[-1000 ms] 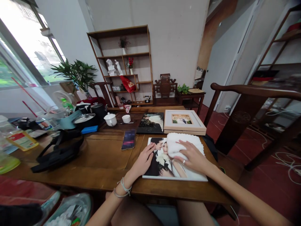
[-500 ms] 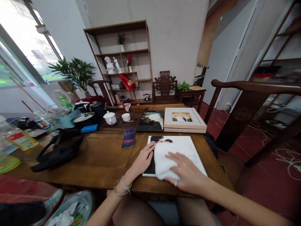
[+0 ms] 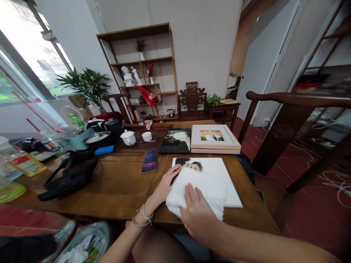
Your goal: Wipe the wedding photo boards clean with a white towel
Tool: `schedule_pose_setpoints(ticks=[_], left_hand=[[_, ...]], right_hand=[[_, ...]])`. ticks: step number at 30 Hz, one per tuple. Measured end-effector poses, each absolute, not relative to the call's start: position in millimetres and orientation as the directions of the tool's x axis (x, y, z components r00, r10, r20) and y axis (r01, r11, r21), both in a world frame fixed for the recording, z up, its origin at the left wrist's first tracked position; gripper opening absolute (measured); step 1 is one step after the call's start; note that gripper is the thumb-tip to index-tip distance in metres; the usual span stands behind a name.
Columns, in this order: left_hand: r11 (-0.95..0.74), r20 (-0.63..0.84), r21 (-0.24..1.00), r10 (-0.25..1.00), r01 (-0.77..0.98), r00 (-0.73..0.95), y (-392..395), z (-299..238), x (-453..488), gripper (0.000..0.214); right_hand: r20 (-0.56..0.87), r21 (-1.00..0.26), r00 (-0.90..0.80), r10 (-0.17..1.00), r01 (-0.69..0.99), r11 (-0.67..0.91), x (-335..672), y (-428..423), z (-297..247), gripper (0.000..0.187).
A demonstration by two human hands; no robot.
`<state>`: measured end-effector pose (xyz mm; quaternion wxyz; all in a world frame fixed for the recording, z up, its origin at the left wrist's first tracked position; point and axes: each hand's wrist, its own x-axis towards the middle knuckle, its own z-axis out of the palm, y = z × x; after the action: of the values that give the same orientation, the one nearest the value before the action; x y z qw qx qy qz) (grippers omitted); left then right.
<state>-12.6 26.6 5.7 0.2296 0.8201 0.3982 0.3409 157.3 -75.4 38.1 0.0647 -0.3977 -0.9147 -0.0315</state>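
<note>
A white photo panel (image 3: 230, 182) with a printed picture of a couple lies flat on the wooden table. On top of it, a fluffy white towel (image 3: 211, 186) covers the lower middle of the picture. My right hand (image 3: 199, 212) grips the towel near its front edge, fingers pressed down on it; the thumb is mostly hidden. At the panel's left side rests my left hand (image 3: 167, 184), fingers stretched out together over its edge, holding nothing. The towel hides the panel's near left corner.
Behind the panel lie a dark photo panel (image 3: 175, 142) and stacked pale frames (image 3: 216, 148). A phone (image 3: 149, 160), white teapot (image 3: 128, 138), cup (image 3: 147, 136), blue block (image 3: 104, 149) and black strap (image 3: 68, 179) stand leftward. A wooden chair (image 3: 276, 128) is at right.
My right hand has slid the towel left and toward me across the panel, uncovering its right part and one printed head. My left hand stays in nearly the same place.
</note>
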Motion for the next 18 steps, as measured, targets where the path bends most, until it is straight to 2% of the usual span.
schedule_pose_setpoints(ticks=[3, 7, 11, 15, 18], left_hand=[[-0.567, 0.366, 0.633, 0.82, 0.528, 0.441, 24.3, 6.5, -10.8, 0.042], [-0.582, 0.375, 0.588, 0.811, 0.562, 0.448, 22.7, 6.2, -8.6, 0.043], [-0.586, 0.39, 0.562, 0.81, 0.585, 0.437, 23.5, 4.8, -7.6, 0.043], [-0.582, 0.389, 0.549, 0.813, 0.6, 0.433, 24.6, 2.8, -7.5, 0.042], [-0.583, 0.385, 0.542, 0.812, 0.605, 0.438, 24.9, 1.5, -7.3, 0.042]], right_hand=[[0.182, -0.08, -0.693, 0.698, 0.697, 0.713, 175.4, -84.0, 32.1, 0.029], [0.168, -0.235, -0.673, 0.72, 0.682, 0.693, 214.7, -69.0, 39.9, 0.022], [0.185, -0.303, -0.641, 0.745, 0.684, 0.664, 245.0, -29.5, 51.9, 0.029], [0.207, -0.493, -0.623, 0.754, 0.6, 0.63, 247.6, 22.0, 68.9, 0.023], [0.198, -0.574, -0.654, 0.73, 0.526, 0.627, 231.0, 57.5, 83.4, 0.026]])
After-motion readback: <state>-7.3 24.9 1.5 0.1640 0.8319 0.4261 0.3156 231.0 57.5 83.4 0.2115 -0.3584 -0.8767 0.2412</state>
